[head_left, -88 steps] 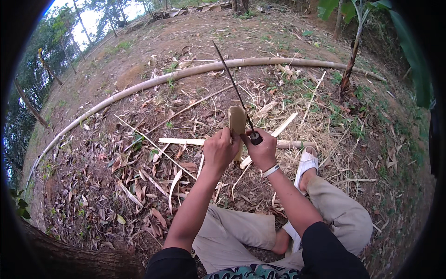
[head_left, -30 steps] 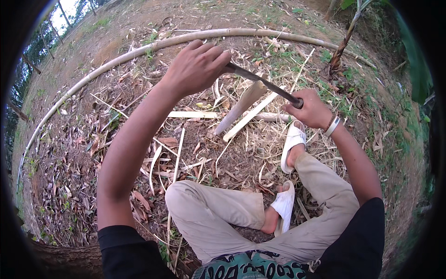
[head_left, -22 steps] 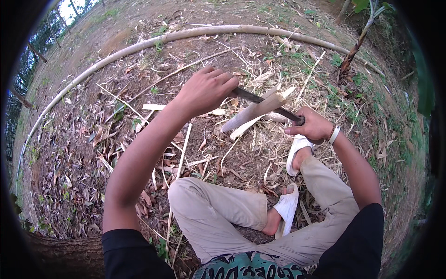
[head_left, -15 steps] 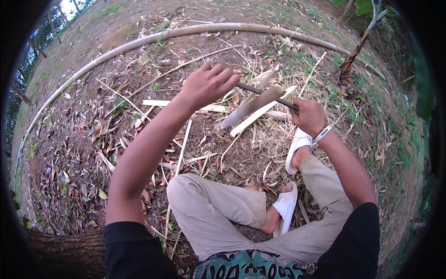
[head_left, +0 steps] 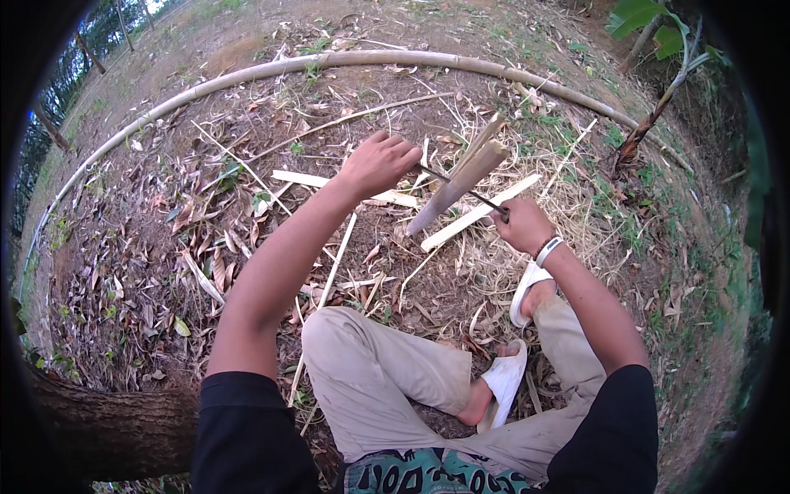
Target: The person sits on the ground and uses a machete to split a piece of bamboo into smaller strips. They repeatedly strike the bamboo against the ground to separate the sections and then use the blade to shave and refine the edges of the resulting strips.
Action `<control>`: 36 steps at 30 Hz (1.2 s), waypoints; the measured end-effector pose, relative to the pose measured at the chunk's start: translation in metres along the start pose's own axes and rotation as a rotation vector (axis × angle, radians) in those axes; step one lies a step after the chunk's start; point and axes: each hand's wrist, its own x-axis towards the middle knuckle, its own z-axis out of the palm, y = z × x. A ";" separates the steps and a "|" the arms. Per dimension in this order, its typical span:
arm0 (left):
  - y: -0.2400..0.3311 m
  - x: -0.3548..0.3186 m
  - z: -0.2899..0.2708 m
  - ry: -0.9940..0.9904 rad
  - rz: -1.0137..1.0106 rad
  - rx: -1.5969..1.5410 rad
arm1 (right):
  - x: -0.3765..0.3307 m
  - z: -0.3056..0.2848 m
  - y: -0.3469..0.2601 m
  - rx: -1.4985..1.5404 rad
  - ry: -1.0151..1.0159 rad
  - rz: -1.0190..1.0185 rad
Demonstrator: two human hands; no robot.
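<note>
My left hand (head_left: 380, 165) is closed around one end of a thin dark bar-like blade (head_left: 485, 201). The other end is in the closed fingers of my right hand (head_left: 525, 226), which lies nearer to me and further right. Between the hands the blade crosses a split bamboo piece (head_left: 455, 191), which hides a short stretch of it. The bamboo leans up and away to the right, with a separate sliver at its upper end. Beside it lies a pale flat strip (head_left: 481, 212); another pale strip (head_left: 346, 188) is near my left wrist.
A long bamboo pole (head_left: 354, 58) curves across the ground ahead. Curly shavings (head_left: 568, 206) cover the soil on the right, dry leaves the left. My legs (head_left: 387, 379) are bent in front of me. A trunk (head_left: 123, 428) lies lower left; a young plant (head_left: 650, 132) stands upper right.
The blade has moved down the bamboo, from near its upper end to around its middle. My right hand has come left and slightly nearer to me. The view has shifted a little.
</note>
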 end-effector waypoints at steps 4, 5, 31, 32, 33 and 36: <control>-0.006 -0.001 0.007 0.112 0.010 0.062 | 0.005 0.012 -0.002 -0.205 0.176 0.002; -0.005 0.004 0.005 0.121 -0.006 0.059 | 0.010 0.012 0.007 -0.059 0.040 -0.013; 0.044 -0.011 0.001 0.390 -0.424 -0.682 | 0.018 0.064 0.010 -0.119 0.092 0.085; 0.059 -0.009 -0.012 0.417 -0.451 -0.643 | 0.015 0.062 -0.002 -0.060 0.099 0.104; 0.071 -0.002 -0.016 0.451 -0.474 -0.606 | 0.013 0.059 -0.006 -0.053 0.103 0.095; 0.089 0.012 -0.010 0.317 -0.556 -0.433 | 0.008 0.052 -0.018 -0.034 -0.041 0.145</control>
